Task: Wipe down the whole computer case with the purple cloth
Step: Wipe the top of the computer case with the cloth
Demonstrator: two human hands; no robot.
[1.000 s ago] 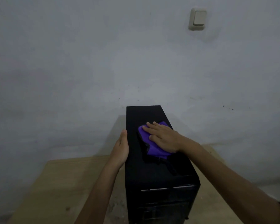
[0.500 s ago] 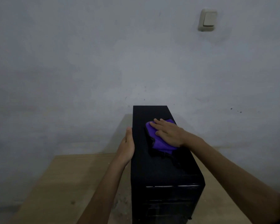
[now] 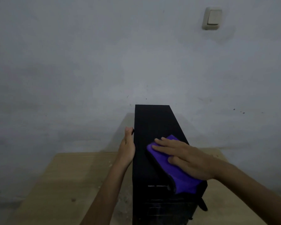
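Our right hand (image 3: 186, 159), fingers flat, presses purple cloth (image 3: 173, 169) on computer case (image 3: 152, 127) top; left hand (image 3: 127, 146) w/ straight fingers steadies its side.

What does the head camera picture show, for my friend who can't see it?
A right hand presses a purple cloth flat on top of a black computer case on a wooden table, while the left hand steadies its side.

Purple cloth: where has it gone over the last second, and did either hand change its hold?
The right hand slid the purple cloth along the computer case top, from mid-top toward the near front edge. Fingers stay flat on it. The left hand still braces the case's left side; the case stayed put.
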